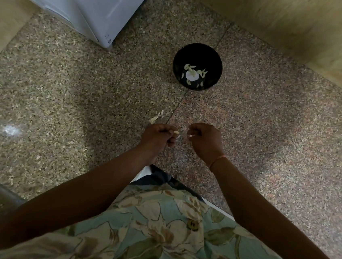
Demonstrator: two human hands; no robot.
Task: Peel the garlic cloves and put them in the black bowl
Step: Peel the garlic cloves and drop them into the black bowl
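Peeling garlic at the counter (63, 97); a fair way along, I'd say.

Left hand (159, 135) curls round a clove (176, 132), pale tip poking out; right hand (204, 141) pinches a pale scrap (191, 135), likely skin; loose skins (156, 117) lie at ten o'clock of the left hand; black bowl (176, 66) sits at twelve o'clock, well apart, holding several peeled cloves (192, 74); this one isn't in yet.

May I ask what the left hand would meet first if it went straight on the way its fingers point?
Probably the right hand, across a small gap; the garlic clove in the left hand would touch first; depth unclear.
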